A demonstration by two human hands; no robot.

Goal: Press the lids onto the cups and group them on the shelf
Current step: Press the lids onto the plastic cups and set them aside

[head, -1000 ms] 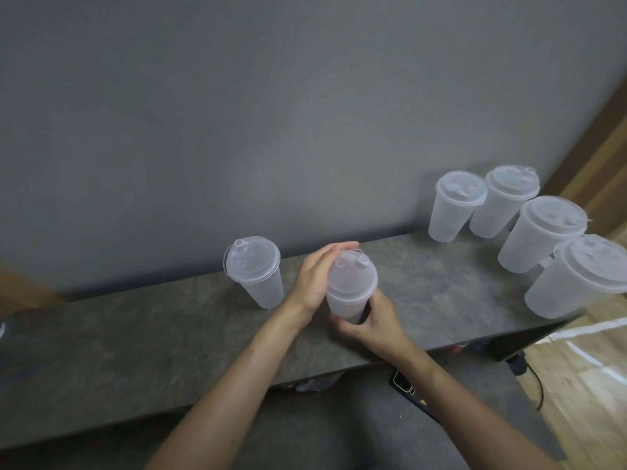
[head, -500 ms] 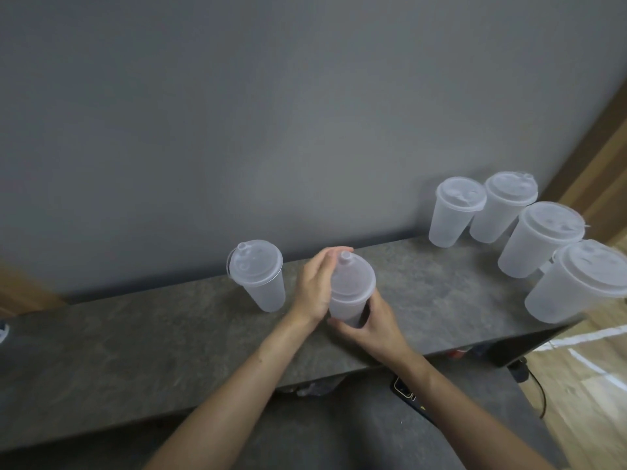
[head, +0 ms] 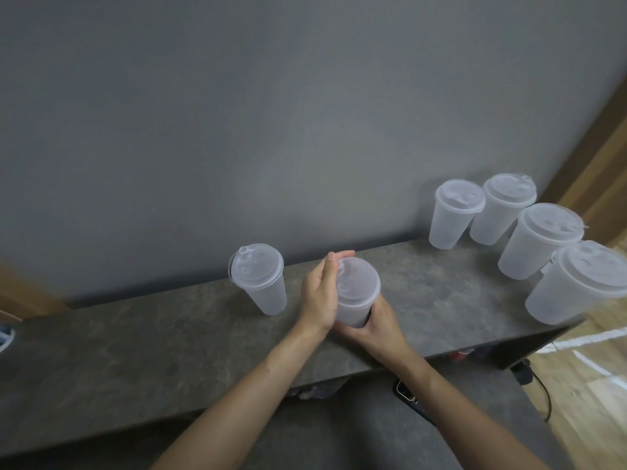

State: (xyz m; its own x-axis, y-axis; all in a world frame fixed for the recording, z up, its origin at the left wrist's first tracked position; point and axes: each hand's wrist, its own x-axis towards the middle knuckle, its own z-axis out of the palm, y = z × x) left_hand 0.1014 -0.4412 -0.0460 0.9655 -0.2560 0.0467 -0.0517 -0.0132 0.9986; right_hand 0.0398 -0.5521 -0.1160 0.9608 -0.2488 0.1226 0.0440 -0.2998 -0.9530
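Plain grey wall (head: pixel 271 113), wooden floor (head: pixel 597 401) (white lines) rightward
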